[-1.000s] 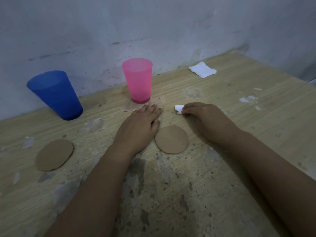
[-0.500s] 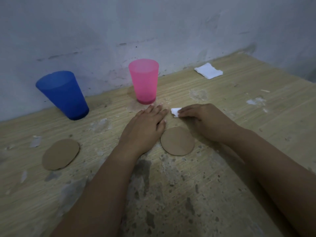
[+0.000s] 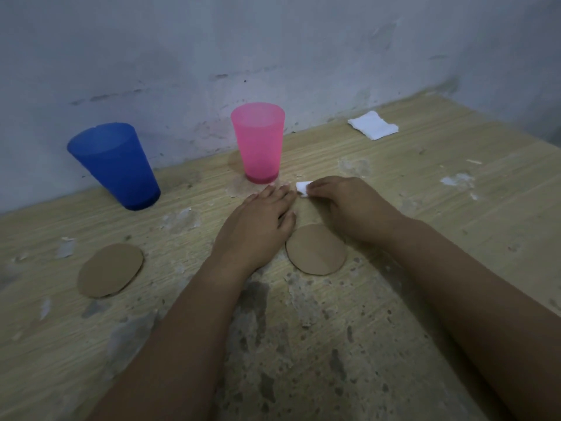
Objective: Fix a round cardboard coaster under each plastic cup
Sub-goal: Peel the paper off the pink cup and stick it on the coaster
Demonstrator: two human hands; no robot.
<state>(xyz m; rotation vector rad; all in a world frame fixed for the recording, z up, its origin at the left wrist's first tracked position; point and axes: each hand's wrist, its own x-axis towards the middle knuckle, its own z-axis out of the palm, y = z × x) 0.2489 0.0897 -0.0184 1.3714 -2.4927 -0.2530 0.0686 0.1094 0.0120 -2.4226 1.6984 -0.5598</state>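
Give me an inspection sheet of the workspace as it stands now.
Surface: wooden table, worn and stained.
Job's things: blue cup and pink cup upright near the wall; left coaster and right coaster flat, under no cup.
Clutter: white folded pad far right; white scraps scattered about.
Grippers: left hand flat on the table; right hand pinches a small white piece.
Cables: nothing seen.
Surroundings: scuffed grey wall.
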